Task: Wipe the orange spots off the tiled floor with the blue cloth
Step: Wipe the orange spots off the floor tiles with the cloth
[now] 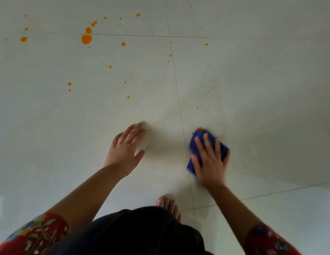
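Head cam only. The blue cloth [201, 134] looks soft, light and bunchy, so I reckon no real grip is needed; a flat palm on top should drag it fine. It sits on the tiled floor [252, 89] just right of a grout line [179, 100], with its far edge touching one of the orange spots [199, 128]. The right hand [210, 159] lies flat on it, fingers spread and straight. The left hand [125, 151] braces on bare tile, fingers straight too. The other spots are well apart, mostly far left.

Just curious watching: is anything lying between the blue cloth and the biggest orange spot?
Nothing visible. Between the blue cloth under the right hand and the biggest orange spot lies only bare tiled floor with small spots; the left hand rests aside.
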